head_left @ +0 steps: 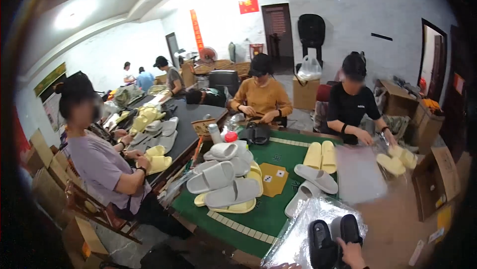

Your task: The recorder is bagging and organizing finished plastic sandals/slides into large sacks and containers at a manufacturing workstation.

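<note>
A: Item one, right hand [352, 253]: at the lower edge, fingers resting on the heel end of the pair of black slippers [332, 239]. Grip: it touches them, but whether it closes on them I cannot tell; only the top of the hand shows.

B: Location of the pair?

A: Side by side on a sheet of clear plastic wrapping [298, 229], which lies over the near corner of the green desk [268, 209]. Left hand: only a sliver may show at the bottom edge; grip not readable.

B: Neighbouring stock?

A: Pile of grey slippers [223, 179] at centre, stacked loosely over yellow ones; loose grey pair [313, 182] just beyond the wrapping; yellow pair [320, 154] farther back.

B: Risk entries?

A: One, in my judgement: the wrapping is slick and overhangs the desk edge, so a push on the black pair may slide sheet and slippers off toward the floor. Two: crinkled film may catch a toe and split the pair. Three: the grey pile leans; a nudge to the desk could spill it.
</note>
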The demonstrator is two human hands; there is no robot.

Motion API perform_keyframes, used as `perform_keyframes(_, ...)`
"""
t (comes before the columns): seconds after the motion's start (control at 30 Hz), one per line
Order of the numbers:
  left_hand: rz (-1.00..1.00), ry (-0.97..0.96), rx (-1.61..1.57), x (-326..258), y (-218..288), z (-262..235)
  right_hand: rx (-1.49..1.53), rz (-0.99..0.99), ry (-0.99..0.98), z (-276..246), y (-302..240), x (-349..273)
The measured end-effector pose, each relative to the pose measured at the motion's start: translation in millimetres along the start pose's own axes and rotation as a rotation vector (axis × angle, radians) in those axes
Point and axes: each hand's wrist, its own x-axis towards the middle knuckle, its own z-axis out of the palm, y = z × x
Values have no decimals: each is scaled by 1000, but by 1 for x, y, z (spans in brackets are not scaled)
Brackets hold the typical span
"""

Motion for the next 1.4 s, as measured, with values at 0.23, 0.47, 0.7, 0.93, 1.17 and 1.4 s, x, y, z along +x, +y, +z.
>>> perform_keyframes(0.23,-117,37,23,9,-9,44,60,-254,-190,-10,-10,30)
perform_keyframes(0.47,-308,125,-244,-2,10,21,166,-127,-188,29,-18,63)
perform_keyframes(0.7,-198,77,297,-40,1,-39,95,-151,-3,24,-59,79)
perform_keyframes(0.93,-87,18,247,-38,-35,-53,308,256,381,-68,-66,14)
perform_keyframes(1.17,73,15,41,-25,-71,-71,1486,801,836,-24,-55,-57)
perform_keyframes(1.4,274,118,195,-27,-86,-61,2561,964,849,6,-118,-138)
